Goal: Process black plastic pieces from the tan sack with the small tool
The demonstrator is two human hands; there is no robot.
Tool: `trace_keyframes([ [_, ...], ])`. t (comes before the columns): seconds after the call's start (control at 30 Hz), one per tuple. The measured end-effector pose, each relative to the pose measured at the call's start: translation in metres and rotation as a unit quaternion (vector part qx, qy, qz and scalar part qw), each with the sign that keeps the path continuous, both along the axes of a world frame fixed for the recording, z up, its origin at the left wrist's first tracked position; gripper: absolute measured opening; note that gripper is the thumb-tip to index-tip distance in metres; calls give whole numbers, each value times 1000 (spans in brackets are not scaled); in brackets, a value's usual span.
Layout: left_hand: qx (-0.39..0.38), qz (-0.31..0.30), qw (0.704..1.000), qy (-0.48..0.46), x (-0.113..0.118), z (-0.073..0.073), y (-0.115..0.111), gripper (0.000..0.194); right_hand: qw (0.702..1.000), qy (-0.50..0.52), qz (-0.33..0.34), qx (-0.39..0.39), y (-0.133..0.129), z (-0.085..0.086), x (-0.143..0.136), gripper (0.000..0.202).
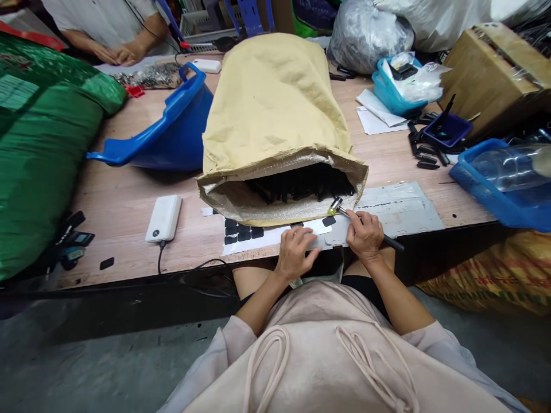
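In a pale top, sitting at a table. Gripping a hammer in the right hand, with its head by the mouth of a bag. Spreading the left hand loosely by white paper with black bits.

Hammer — partly hidden by the right hand; green sack — cut off at left.
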State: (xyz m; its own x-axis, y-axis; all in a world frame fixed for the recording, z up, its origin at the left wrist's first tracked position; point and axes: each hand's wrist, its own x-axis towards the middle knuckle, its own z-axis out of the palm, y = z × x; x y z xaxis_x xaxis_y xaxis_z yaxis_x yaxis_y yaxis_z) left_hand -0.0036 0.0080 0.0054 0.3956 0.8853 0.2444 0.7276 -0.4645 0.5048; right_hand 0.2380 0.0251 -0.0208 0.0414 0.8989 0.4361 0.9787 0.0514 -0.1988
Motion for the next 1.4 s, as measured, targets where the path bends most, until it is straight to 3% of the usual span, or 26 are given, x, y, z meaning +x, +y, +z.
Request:
trace_keyframes([
  [0.17,11,173,985,9,7,13,84,25,1000,3,5,9,0,-1,1,47],
  [0.23,11,193,981,22,8,9,108,21,1000,5,6,9,0,-2,1,48],
  [0.33,17,186,982,30,7,1,123,14,1000,13,3,1,0,-2,1,51],
  [0.47,8,168,985,36,8,-4,121,11,1000,12,2,0,0,-3,2,50],
  [0.67,-37,157,987,15,4,3,117,11,1000,-6,0,16,1,-3,3,47],
  [0.83,-59,79,995,-29,-14,8,79,18,1000,20,-3,12,1,2,1,47],
  [0.97,-92,29,995,-28,-13,3,53,19,999,35,-3,15,-2,13,6,40],
  [1.1,-99,51,993,-34,-5,-4,53,20,999,27,-47,-5,-7,21,19,26],
  [1.23,-96,56,993,-36,-4,-7,58,22,999,18,-26,-42,-13,27,31,25],
  [1.4,-94,53,993,-42,-7,-7,57,21,986,143,13,-90,-28,39,20,27],
])
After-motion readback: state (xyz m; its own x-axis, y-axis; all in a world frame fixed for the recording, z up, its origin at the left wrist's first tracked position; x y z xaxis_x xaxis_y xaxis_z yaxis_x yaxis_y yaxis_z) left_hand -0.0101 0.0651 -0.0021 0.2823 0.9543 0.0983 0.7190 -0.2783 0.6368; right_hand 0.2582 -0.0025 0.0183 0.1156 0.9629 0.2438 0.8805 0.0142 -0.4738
